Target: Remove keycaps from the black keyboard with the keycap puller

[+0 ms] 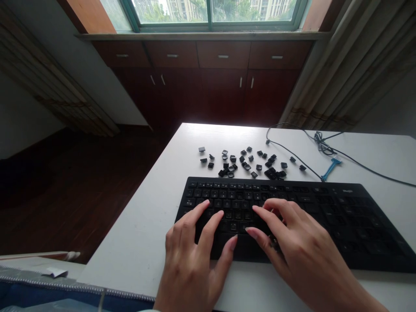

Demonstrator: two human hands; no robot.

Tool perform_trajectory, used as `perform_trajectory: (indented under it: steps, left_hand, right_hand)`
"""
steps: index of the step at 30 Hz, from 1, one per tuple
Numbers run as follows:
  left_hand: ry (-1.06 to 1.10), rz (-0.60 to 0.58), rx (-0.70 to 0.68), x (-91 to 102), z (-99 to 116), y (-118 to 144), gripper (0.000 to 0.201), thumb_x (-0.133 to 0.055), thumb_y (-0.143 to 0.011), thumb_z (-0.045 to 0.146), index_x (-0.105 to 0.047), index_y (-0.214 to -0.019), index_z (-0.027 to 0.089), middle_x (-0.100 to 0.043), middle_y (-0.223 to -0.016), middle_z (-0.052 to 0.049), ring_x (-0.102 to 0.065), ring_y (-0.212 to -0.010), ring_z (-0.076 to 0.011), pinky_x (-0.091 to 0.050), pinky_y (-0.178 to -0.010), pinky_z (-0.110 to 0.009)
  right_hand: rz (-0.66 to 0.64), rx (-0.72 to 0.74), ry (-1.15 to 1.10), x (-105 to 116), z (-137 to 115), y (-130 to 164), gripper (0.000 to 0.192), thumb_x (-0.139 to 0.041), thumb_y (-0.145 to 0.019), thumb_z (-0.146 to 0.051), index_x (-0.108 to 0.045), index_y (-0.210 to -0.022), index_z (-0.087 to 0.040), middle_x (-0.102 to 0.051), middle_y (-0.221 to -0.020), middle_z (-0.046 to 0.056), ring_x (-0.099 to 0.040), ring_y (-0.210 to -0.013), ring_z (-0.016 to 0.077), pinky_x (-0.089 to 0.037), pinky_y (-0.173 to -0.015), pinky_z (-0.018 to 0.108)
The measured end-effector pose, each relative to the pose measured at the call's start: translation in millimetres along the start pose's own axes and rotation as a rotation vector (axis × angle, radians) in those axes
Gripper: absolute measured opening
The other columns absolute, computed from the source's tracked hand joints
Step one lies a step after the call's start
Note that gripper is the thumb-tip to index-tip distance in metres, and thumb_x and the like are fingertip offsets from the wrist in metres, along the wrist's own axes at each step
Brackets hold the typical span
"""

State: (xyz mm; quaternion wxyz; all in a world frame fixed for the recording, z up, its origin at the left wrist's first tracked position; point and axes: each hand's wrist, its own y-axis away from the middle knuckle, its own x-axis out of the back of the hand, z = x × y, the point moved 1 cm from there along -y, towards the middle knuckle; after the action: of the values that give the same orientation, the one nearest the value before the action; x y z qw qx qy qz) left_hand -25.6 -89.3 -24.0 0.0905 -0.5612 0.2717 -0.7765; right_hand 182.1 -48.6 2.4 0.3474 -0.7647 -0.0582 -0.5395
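On worktop (136,242) | keyboard (325,216) lying near front edge | left hand (195,251) resting spread on keys, grasping nothing | right hand (292,242) pressing fingers on keys, grip unclear | many keycaps (247,164) sitting loose behind; most keys remaining seated.

Ahead of you a window (211,11) with a green frame lets in daylight, and buildings and trees show through the glass. Under its sill runs a row of dark wooden cabinets (208,82), drawers above and doors below, all with small metal handles. Pale curtains (354,69) hang on your right, and more curtain folds (55,91) fall on your left. The floor (65,190) is dark wood. The white surface (136,242) catches the window's light at its far edge.
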Motion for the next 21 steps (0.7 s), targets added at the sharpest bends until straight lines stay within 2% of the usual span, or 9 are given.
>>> perform_trajectory:
  steps: [3,7,16,21]
  left_hand:
    - [-0.002,0.011,0.013,-0.6,0,0,0.04,-0.067,-0.094,0.025,-0.059,-0.132,0.019,-0.052,-0.143,-0.016,-0.055,-0.127,-0.0325,-0.044,-0.103,-0.047]
    - [-0.008,0.02,0.025,-0.5,1,1,0.043,-0.067,-0.094,0.026,-0.058,-0.135,0.019,-0.056,-0.139,-0.015,-0.058,-0.121,-0.0309,-0.044,-0.102,-0.047]
    - [0.012,0.018,0.012,1.5,2,0,0.038,-0.067,-0.094,0.024,-0.06,-0.132,0.019,-0.052,-0.142,-0.016,-0.054,-0.127,-0.0311,-0.044,-0.104,-0.047]
    - [0.001,0.013,0.01,0.6,1,0,0.039,-0.067,-0.094,0.024,-0.06,-0.132,0.019,-0.052,-0.143,-0.016,-0.054,-0.127,-0.0316,-0.043,-0.104,-0.048]
  right_hand:
    - [-0.007,0.024,-0.009,4,4,6,0.03,-0.06,-0.099,-0.032,-0.071,-0.121,-0.016,-0.068,-0.112,0.016,-0.066,-0.095,0.0276,-0.057,-0.077,0.042]
    - [0.026,0.102,-0.065,9,9,15,0.019,-0.063,-0.096,-0.026,-0.074,-0.111,-0.02,-0.07,-0.11,0.014,-0.067,-0.095,0.026,-0.057,-0.077,0.04]
    - [0.058,0.168,-0.036,12,9,19,0.019,-0.064,-0.096,-0.027,-0.076,-0.106,-0.017,-0.074,-0.107,0.013,-0.07,-0.095,0.0259,-0.057,-0.081,0.04]
    - [0.053,0.168,-0.041,10,9,20,0.024,-0.065,-0.096,-0.027,-0.075,-0.113,-0.014,-0.074,-0.109,0.013,-0.069,-0.097,0.026,-0.056,-0.082,0.04]
